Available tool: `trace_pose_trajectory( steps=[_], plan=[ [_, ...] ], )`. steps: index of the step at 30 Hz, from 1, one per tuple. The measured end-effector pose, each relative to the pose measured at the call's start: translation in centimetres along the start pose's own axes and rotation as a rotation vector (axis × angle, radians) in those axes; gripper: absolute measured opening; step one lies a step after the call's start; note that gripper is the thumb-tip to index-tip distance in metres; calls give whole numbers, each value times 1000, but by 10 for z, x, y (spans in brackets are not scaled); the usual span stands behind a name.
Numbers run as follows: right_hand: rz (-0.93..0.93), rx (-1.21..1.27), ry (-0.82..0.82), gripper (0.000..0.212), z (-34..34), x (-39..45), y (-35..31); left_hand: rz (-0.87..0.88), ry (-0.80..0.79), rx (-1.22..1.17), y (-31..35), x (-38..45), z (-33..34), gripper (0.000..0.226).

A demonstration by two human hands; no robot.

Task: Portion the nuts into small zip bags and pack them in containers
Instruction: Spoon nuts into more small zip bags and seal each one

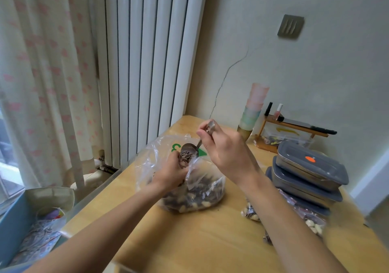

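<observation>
A large clear plastic bag (207, 190) of mixed dark and pale nuts sits on the wooden table (200, 241). My right hand (223, 148) grips a metal spoon (189, 148) heaped with nuts, tipped above the bag's opening. My left hand (171, 172) is curled at the bag's mouth and holds a small zip bag (194, 175) right under the spoon. Filled small zip bags (313, 220) lie on the table to the right, partly hidden by my right forearm. A stack of grey lidded containers (309, 173) stands at the right.
A white radiator (147, 62) and a flowered curtain (42, 72) stand behind the table's left edge. A stack of pastel cups (253, 108) and a small wooden rack (294, 131) with bottles occupy the back corner. A blue box (19, 226) with papers sits lower left.
</observation>
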State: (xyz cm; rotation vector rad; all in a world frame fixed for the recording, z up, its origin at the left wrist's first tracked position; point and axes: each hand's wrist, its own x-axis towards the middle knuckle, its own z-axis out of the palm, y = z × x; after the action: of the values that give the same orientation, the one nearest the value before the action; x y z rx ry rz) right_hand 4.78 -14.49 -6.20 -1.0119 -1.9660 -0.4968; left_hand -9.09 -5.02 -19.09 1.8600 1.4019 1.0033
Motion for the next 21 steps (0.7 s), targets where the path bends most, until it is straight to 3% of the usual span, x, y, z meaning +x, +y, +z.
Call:
trace_pose_trajectory(
  steps=[2, 10, 14, 21],
  plan=[
    [-15, 0, 38, 33, 0, -1, -1, -28, 6, -7, -9, 5, 4, 48],
    [-72, -22, 89, 32, -6, 1, 0, 27, 50, -120, -4, 3, 3, 34],
    [-53, -10, 128, 28, -6, 0, 3, 44, 57, -198, -9, 9, 10, 35],
    [48, -71, 191, 37, -6, -5, 12, 107, 12, -136, -13, 4, 10, 26]
  ],
)
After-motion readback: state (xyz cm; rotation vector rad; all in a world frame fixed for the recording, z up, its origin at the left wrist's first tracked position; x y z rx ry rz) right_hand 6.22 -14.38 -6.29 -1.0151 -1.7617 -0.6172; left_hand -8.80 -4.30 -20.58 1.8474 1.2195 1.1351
